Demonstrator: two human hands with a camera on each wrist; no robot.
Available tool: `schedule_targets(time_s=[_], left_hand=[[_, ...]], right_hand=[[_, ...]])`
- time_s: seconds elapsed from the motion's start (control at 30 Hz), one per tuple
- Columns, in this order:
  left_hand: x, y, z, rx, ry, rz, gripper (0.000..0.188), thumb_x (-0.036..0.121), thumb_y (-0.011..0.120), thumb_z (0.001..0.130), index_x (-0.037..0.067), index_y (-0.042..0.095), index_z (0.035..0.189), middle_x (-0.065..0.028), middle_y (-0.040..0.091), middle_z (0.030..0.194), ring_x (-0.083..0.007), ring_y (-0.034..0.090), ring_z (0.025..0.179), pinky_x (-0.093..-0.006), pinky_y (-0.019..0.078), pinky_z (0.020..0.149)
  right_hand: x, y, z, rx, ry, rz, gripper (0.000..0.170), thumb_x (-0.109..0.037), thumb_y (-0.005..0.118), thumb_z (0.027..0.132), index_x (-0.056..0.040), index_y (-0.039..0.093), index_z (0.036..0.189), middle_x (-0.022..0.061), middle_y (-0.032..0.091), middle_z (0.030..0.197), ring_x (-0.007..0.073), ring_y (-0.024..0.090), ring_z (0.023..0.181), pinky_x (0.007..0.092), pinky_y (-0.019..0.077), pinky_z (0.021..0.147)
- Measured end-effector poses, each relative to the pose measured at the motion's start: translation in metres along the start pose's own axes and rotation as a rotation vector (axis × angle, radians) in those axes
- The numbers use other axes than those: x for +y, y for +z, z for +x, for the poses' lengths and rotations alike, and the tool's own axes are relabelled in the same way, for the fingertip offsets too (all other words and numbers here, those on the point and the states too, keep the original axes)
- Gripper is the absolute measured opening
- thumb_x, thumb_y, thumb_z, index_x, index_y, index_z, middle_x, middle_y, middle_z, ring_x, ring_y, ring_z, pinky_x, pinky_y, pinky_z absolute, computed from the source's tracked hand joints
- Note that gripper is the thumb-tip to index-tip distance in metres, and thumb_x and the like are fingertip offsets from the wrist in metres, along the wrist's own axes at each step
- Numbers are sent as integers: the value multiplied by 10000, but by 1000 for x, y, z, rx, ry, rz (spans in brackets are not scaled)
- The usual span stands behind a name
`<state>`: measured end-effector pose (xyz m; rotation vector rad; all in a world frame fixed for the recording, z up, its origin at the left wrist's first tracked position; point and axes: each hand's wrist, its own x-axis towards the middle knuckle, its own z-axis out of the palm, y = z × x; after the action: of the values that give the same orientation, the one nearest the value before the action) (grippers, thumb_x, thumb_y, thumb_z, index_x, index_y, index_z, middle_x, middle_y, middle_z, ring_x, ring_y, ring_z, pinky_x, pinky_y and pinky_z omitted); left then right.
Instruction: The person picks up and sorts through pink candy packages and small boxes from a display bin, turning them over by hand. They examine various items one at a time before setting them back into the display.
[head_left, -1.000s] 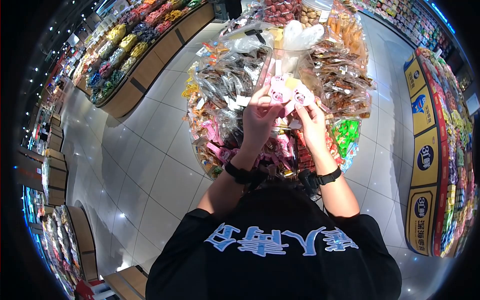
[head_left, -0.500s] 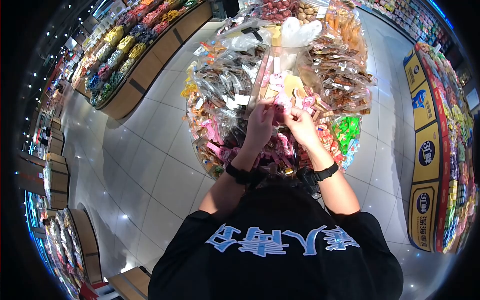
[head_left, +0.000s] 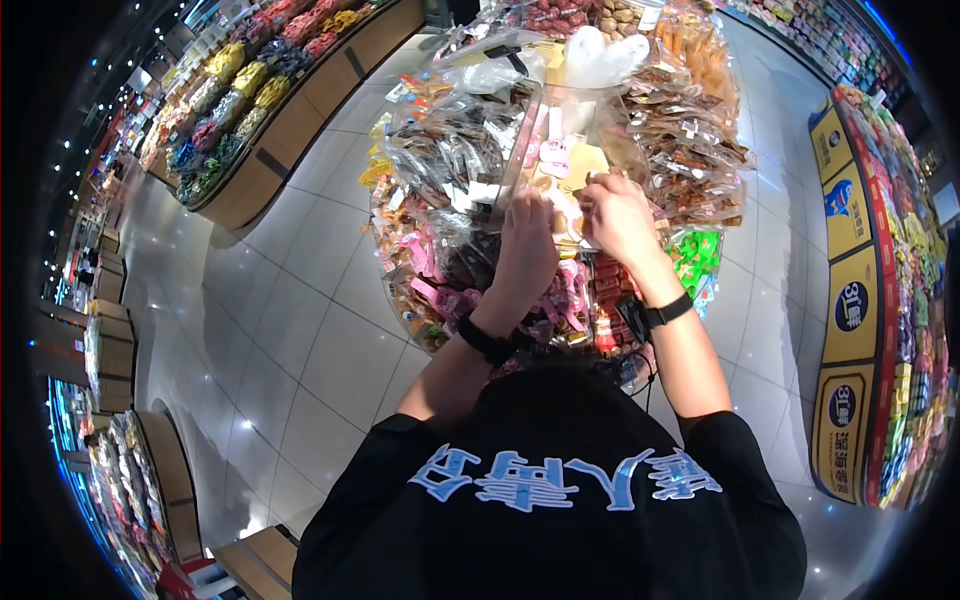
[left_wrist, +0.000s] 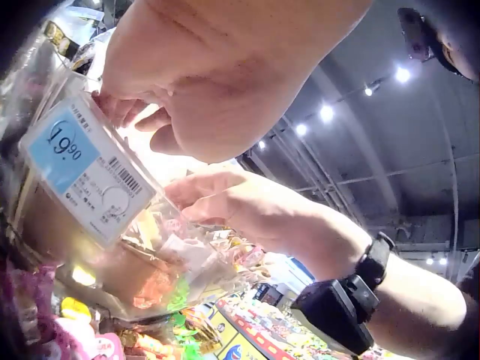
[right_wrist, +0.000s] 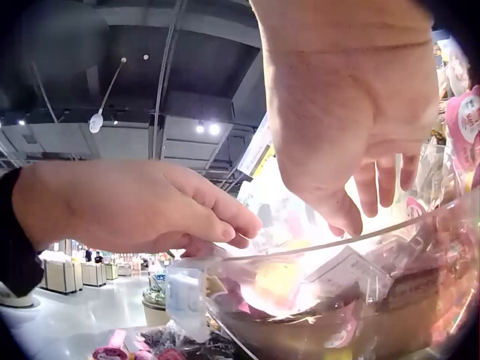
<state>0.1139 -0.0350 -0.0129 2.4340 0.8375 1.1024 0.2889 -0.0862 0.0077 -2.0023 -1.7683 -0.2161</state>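
Both hands reach into a clear plastic bin (right_wrist: 405, 322) of pink and white packets. My left hand (head_left: 528, 250) bends over the bin's left side, its fingers loosely curved at the rim beside a price tag (left_wrist: 82, 169) reading 19.90. On the other side, my right hand (head_left: 620, 215) points its fingers down inside the rim, with gaps between them in the right wrist view. Nothing shows between the fingers of either hand. A pink packet (head_left: 553, 153) with a printed face lies beyond the hands, beside a tan piece (head_left: 588, 163).
Dark wrapped snacks (head_left: 455, 150) heap to the left, brown bagged snacks (head_left: 690, 135) to the right. Nearer are more pink packets (head_left: 450, 300) and green wrapped sweets (head_left: 695, 255). White plastic bags (head_left: 605, 58) sit behind the bin. Shelves (head_left: 845, 300) stand across the aisle.
A second ago both hands held up pink panda-faced packets; these came together, then were let go. Now the hands are apart, lower in the bin, the right hand turned palm down.
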Motion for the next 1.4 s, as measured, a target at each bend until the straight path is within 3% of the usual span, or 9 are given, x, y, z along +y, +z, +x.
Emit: schedule_targets(time_s=[0.07,0.1,0.33,0.47,0.57,0.87,1.17,1.27,1.4], left_hand=[[3,3,-2,-2,10,83,452,-33,498,901,-69,454,1349,-295,470,1301,-495,437,1280,-535,375,1095],[5,2,-2,4,36,97,438,-27,506,902,-61,473,1337,-282,473,1312,-487,436,1290,-531,373,1102],[11,2,10,-38,219,146,420,79,605,897,13,577,1311,-184,535,1337,-418,438,1337,-523,366,1119],[2,12,17,-44,295,244,422,161,655,881,27,625,1281,-176,563,1345,-392,443,1340,-519,362,1117],[0,21,10,-136,127,225,403,221,659,882,20,665,1232,-175,565,1364,-378,449,1344,-508,376,1098],[-1,21,5,-77,111,332,433,294,641,892,4,682,1210,-198,551,1351,-355,472,1321,-474,383,1063],[5,20,5,-61,23,323,510,269,670,850,25,597,1292,-204,506,1339,-393,461,1274,-503,368,1076],[8,14,10,17,112,322,502,256,676,849,24,593,1287,-214,480,1391,-386,436,1325,-529,324,1128],[0,15,19,-54,136,366,519,290,679,854,-13,598,1267,-228,520,1379,-387,456,1330,-529,263,1197]], right_hand=[[0,8,4,-67,-3,-119,367,-119,660,805,-120,731,1165,179,589,1368,370,506,1329,517,397,1114],[3,11,10,-230,48,-149,463,-222,709,816,-198,692,1279,182,462,1526,370,403,1438,584,338,1147],[7,7,16,-408,119,-113,438,-263,680,858,-194,683,1291,187,341,1617,370,335,1488,609,292,1171],[11,12,11,-305,92,-79,387,-219,656,859,-140,693,1237,208,409,1564,428,385,1447,504,330,1192],[9,13,12,-238,87,-59,286,-170,687,829,-107,711,1107,212,479,1505,438,460,1386,454,407,1147],[3,10,11,-58,148,51,223,-95,731,759,-74,705,980,245,523,1422,401,566,1261,457,497,1036],[-2,16,9,59,198,188,264,-105,669,804,6,655,1044,212,667,1124,392,652,1062,455,534,935],[-1,17,4,131,161,197,234,-88,652,820,3,639,1035,197,674,1078,387,657,1016,454,535,909],[3,25,2,296,121,238,163,-73,631,875,-1,631,1022,207,676,1110,399,656,1029,459,528,921]])
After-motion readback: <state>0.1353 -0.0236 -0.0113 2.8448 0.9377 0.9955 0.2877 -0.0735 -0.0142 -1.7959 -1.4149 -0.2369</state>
